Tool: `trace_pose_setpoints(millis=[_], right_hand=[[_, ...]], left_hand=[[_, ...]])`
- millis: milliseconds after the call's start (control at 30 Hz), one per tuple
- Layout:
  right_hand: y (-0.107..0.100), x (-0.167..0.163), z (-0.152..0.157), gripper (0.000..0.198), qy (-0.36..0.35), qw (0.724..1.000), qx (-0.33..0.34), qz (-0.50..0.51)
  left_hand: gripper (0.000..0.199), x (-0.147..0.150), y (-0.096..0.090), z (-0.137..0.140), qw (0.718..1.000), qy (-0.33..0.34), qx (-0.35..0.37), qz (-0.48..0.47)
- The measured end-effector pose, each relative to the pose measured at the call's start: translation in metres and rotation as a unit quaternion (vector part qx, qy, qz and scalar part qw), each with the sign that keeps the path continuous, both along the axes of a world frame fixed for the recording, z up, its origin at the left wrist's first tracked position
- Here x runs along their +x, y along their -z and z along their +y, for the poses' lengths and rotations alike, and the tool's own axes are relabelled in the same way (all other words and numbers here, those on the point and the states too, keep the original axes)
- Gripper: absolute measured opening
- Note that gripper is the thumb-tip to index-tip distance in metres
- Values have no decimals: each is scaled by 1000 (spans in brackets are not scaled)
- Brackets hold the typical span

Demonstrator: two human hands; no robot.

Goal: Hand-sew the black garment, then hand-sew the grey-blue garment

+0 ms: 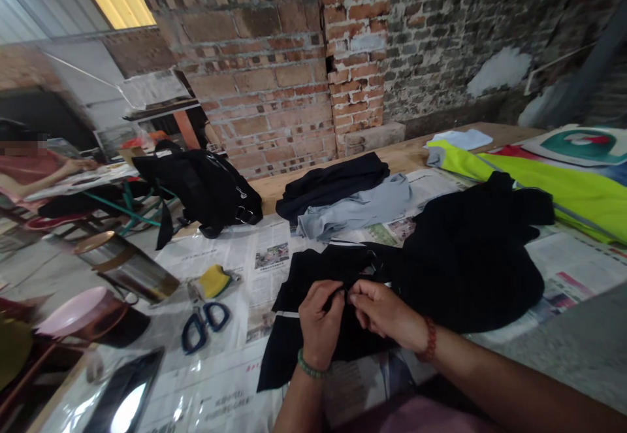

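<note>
Left hand [321, 322] and right hand [385, 309]: fingertips pinched on cloth [289, 348]. Ten o'clock: bag [208, 188]. Nine o'clock: flask [130, 270], pot [122, 325]; contents hidden.

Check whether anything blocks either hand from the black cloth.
Nothing visible does. The left hand and right hand are both at the black cloth, fingertips close together over it. The scissors lie off to the left, clear of both.

From the head (fairly near), the view faces forward and down over the hands [321, 325] toward brickwork [255, 74].
</note>
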State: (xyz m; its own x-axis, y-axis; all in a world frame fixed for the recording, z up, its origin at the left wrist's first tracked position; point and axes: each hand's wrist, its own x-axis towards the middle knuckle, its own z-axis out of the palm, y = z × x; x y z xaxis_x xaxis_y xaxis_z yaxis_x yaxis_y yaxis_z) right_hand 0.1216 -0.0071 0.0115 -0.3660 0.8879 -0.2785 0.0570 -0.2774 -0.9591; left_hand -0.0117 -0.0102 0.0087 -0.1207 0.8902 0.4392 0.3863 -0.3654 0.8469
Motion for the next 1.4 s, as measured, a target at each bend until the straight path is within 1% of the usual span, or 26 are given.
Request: trace_pose_setpoints(millis=[67,200,300,367,467,533,567,633,667,733,767,800,833,867,933,1000,1033,1167,1267,1333,1400], right_hand=[[2,-2,0,14,14,1000,18,-15],[8,-4,0,16,40,996,76,-30],[12,-2,3,19,54,994,85,-27],[12,-1,4,20,52,995,83,-33],[9,-1,3,15,31,994,95,-38],[5,3,1,9,11,992,116,-49],[2,7,0,9,2,988,138,-69],[-6,17,2,12,6,968,211,-133],[-11,24,4,13,28,951,259,-167],[-20,36,13,14,96,910,346,-205],[-24,40,19,15,129,897,370,-204],[-26,43,25,16,147,895,375,-193],[-27,44,31,17,142,903,366,-175],[-27,43,35,19,116,919,345,-152],[-23,37,41,23,39,956,273,-99],[-16,30,41,26,-11,977,207,-53],[-12,26,40,26,-16,982,183,-35],[-4,19,36,23,4,992,122,14],[-4,18,37,19,14,994,103,41],[-3,18,39,17,33,992,98,65],[-2,17,41,17,61,990,96,84]], left_hand=[[16,0,0,-1,1000,6,-6,-7],[18,1,-2,-3,1000,22,-1,1],[18,3,-3,-6,999,50,-8,-3],[18,4,-3,-6,998,61,-5,-3],[20,3,-1,-3,999,53,0,-8],[19,2,2,0,998,46,-8,-29],[19,2,4,1,998,44,-20,-44],[17,2,5,3,995,39,-55,-77],[16,2,6,3,992,35,-73,-92],[15,3,6,3,988,31,-96,-115],[14,3,6,3,987,33,-98,-122],[13,4,6,3,987,36,-97,-125],[13,3,6,4,987,40,-91,-124],[13,3,6,4,988,45,-83,-120],[14,1,8,5,991,52,-66,-106],[15,-1,10,6,992,56,-58,-98],[15,-1,11,7,992,58,-60,-98],[13,-1,15,9,986,56,-107,-119],[15,2,15,10,975,47,-144,-162],[18,4,14,10,959,55,-181,-210],[20,6,12,9,929,83,-245,-264]])
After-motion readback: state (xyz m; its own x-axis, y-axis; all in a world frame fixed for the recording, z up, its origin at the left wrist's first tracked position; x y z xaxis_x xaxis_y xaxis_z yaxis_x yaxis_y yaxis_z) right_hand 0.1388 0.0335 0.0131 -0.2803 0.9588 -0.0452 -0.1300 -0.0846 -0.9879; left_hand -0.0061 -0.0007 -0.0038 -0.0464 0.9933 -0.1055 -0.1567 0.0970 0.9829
